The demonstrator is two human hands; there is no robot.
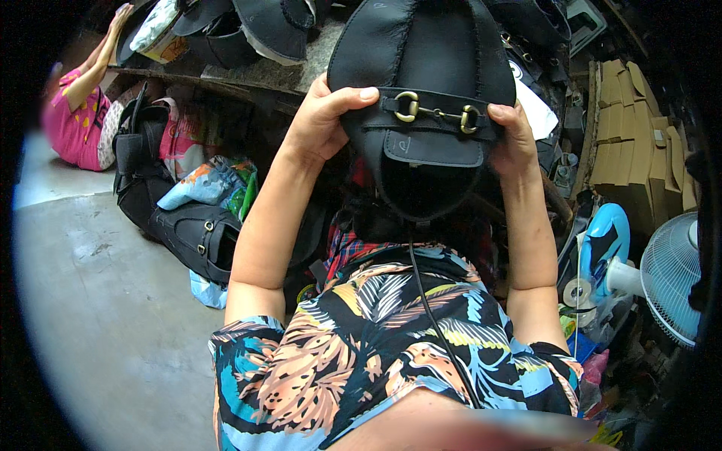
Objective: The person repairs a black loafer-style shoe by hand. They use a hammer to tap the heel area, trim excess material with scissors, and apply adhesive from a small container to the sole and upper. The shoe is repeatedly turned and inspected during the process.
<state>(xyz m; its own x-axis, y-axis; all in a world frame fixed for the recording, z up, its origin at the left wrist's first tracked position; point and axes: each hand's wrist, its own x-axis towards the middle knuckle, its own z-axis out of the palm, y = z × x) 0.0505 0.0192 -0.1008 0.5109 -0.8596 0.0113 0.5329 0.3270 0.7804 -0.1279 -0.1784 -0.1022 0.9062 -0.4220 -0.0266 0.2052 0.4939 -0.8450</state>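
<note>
Both my hands hold up a black leather loafer upper in front of me. A strap with a brass-coloured horsebit crosses it, and a short tongue flap lies below the strap. Puckered stitching runs up both sides of its toe part. My left hand grips the left edge, its thumb pressed on the strap's end. At the right edge my right hand is closed on the same upper, its thumb near the bit. The other fingers of both hands are mostly hidden behind the leather.
More black uppers lie on the worktable ahead. At left, black uppers are piled beside plastic bags. A person in pink sits far left. Cardboard pieces and a fan stand at right.
</note>
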